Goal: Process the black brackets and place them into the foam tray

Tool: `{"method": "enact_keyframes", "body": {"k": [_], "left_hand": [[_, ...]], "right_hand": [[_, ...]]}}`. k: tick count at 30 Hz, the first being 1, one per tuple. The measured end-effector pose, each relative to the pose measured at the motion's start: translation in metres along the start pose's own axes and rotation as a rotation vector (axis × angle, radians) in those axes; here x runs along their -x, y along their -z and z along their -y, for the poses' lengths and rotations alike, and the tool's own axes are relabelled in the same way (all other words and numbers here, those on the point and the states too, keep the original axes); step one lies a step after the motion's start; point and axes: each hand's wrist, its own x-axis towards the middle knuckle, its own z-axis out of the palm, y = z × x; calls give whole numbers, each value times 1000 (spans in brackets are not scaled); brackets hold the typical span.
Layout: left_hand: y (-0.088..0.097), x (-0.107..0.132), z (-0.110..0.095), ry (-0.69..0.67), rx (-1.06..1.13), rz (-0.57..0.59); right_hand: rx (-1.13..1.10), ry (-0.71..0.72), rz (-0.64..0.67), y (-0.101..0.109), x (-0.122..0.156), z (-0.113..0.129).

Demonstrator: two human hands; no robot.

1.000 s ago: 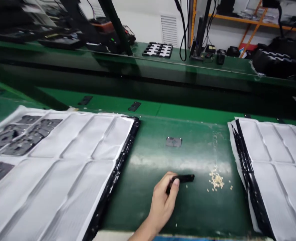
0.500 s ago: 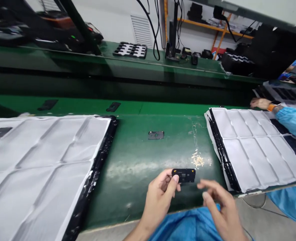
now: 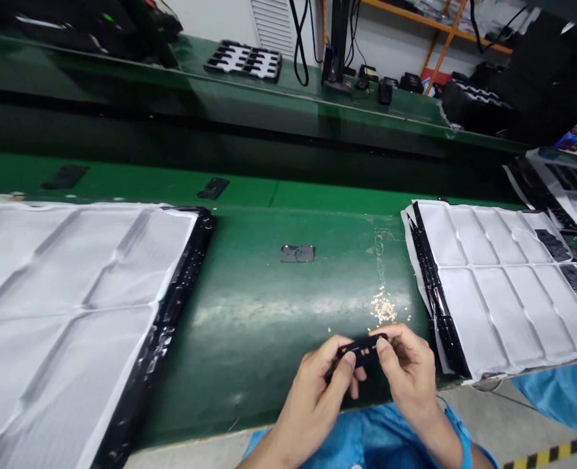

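Note:
A small flat black plastic part with yellowish spots near its ends is held just above the front of the green bench. My left hand pinches its left end between thumb and fingers. On its right end my right hand is closed too, the thumb pressed on the face. Just beyond the hands, tiny pale pieces lie scattered on the bench. Farther off lies a similar dark flat part with a square hole in it. The fingers hide the ends and underside of the held part.
White-covered tray stacks stand on the left and right. Behind, a bright green strip carries dark parts, one of them a notched plate. A black-and-white tray lies on the raised back ledge. Cables hang near a dark post.
My right hand has come in from the right and gripped the part's right end, which now tilts. The view has shifted, and the co-worker's hand and sleeve at the right have gone from sight.

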Motion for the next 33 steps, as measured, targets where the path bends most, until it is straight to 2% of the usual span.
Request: {"method": "enact_keyframes", "body": {"k": [7, 17, 25, 33], "left_hand": [[-2, -2, 4, 29, 40, -17], [0, -4, 5, 9, -73, 4], [8, -4, 7, -3, -173, 13], [9, -1, 5, -50, -267, 30]], "right_hand": [[-151, -59, 103, 0, 2, -1], [-211, -123, -8, -5, -3, -9], [-268, -171, 47, -5, -4, -14], [-355, -189, -20, -15, -6, -9]]}}
